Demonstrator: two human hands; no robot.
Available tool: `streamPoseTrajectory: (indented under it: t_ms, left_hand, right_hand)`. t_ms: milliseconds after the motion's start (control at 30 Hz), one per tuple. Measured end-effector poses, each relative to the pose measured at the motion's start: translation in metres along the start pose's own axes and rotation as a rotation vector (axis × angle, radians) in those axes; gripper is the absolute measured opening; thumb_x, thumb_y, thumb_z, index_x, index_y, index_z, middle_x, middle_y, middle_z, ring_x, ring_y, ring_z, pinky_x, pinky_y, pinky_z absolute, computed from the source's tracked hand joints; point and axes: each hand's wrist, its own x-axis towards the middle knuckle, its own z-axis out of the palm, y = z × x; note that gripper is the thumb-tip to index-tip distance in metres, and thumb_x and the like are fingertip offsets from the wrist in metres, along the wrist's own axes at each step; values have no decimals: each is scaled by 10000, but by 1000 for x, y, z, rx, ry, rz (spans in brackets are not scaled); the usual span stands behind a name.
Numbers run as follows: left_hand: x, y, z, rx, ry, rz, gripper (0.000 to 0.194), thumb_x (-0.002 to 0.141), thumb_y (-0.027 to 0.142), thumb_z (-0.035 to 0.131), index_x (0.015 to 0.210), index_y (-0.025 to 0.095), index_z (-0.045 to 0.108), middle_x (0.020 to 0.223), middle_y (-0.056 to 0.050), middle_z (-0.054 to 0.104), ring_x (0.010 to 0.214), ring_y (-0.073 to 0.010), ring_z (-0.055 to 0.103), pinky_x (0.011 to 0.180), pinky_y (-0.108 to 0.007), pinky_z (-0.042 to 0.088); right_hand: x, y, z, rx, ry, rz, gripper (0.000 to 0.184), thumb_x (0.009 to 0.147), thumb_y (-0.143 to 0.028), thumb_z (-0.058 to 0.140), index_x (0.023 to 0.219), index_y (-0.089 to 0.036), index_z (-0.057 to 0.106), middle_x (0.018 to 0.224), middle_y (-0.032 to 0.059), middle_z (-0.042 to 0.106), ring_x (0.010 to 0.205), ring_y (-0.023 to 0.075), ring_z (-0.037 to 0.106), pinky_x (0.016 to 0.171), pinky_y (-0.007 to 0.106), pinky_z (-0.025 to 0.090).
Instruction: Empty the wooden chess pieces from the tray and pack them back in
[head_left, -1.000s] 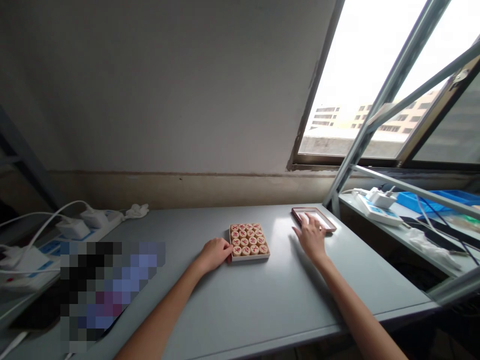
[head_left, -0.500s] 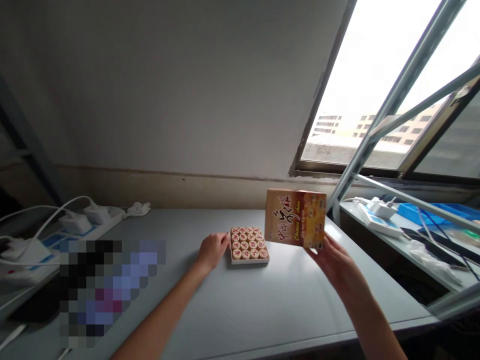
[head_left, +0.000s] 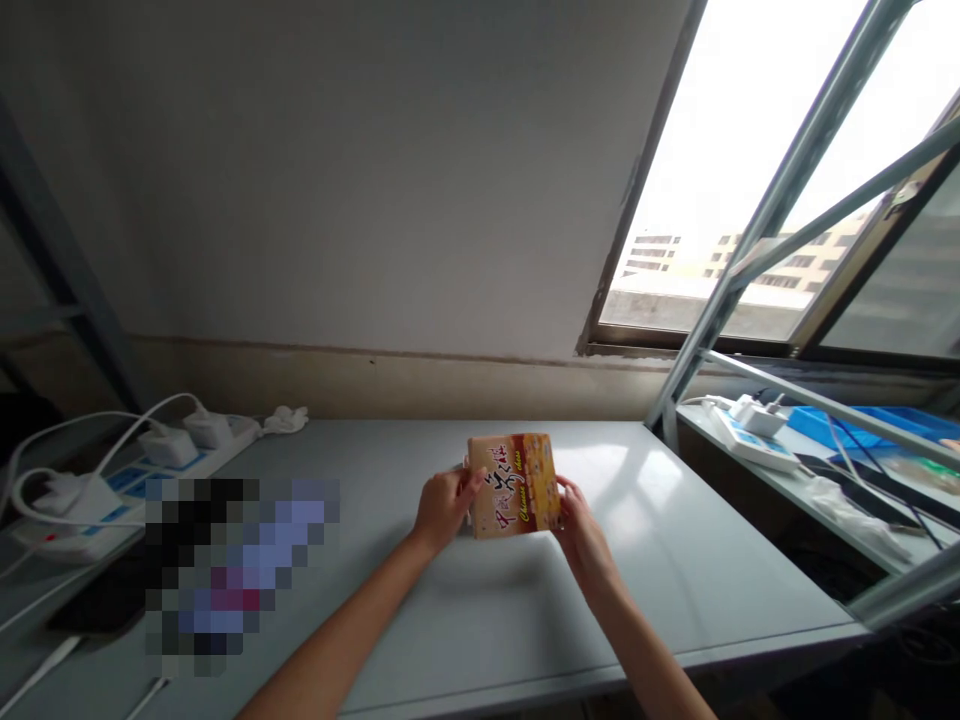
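Note:
A brown and yellow Chinese chess box lid (head_left: 517,485), printed with large characters, is over the spot on the table where the tray of pieces stands. My left hand (head_left: 444,508) grips its left side, the thumb lying on the printed face and the fingers behind. My right hand (head_left: 581,530) holds its lower right edge, fingers partly hidden behind it. A thin pale edge shows at the lid's left, perhaps the tray. The round wooden pieces are hidden under the lid. I cannot tell how far the lid sits down on the tray.
White power strips with plugs and cables lie on the left (head_left: 150,485) and on a side shelf at the right (head_left: 754,435). A dark phone-like object (head_left: 97,600) and a blurred-out patch are at the left. A metal frame post (head_left: 709,330) rises beside the window.
My right hand has brought the lid left and down over the tray of pieces, covering them. My left hand has moved from the tray's side onto the lid's left edge.

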Motion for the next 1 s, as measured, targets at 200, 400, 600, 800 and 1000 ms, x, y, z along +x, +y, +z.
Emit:
streamPoseTrajectory:
  t_ms: [200, 400, 600, 800, 1000]
  left_hand:
    - [2, 7, 0, 355, -34, 21, 592, 876, 499, 172, 637, 169, 601, 611, -64, 638, 592, -167, 589, 552, -245, 324]
    - [14, -12, 6, 578, 42, -100, 431, 877, 420, 269, 810, 147, 595, 815, -109, 654, 823, -234, 588, 741, -329, 380]
    - [22, -24, 37, 384, 47, -185, 512, 848, 356, 342, 1242, 28, 342, 1260, -177, 447, 1175, -223, 398, 967, -304, 305]
    - [50, -25, 53, 314, -123, -330, 636, 824, 340, 330, 1333, -5, 169, 1392, -188, 220, 1305, -254, 172, 1063, -368, 144]
    - [75, -36, 50, 326, -66, -305, 611, 826, 343, 306, 1324, 3, 210, 1391, -194, 207, 1320, -261, 89, 1055, -470, 6]
  right_hand:
    - [10, 17, -4, -391, 3, -267, 642, 706, -520, 554, 1213, -190, 339, 1079, 102, 530, 954, 248, 528, 792, 368, 459]
    - [30, 38, 1, -642, -70, -372, 639, 750, -505, 453, 1276, -162, 336, 1313, 109, 348, 1221, 246, 298, 1020, 408, 256]
    - [51, 49, -9, -888, -116, -339, 628, 797, -514, 349, 1304, -143, 351, 1384, 94, 214, 1280, 218, 149, 1053, 400, 161]
    - [85, 52, -1, -964, -124, -279, 605, 800, -433, 387, 1292, -84, 361, 1379, 137, 208, 1277, 236, 157, 1049, 407, 149]
    - [127, 50, 21, -943, -101, -332, 590, 768, -465, 394, 1227, -98, 443, 1312, 146, 344, 1230, 272, 272, 1033, 459, 156]
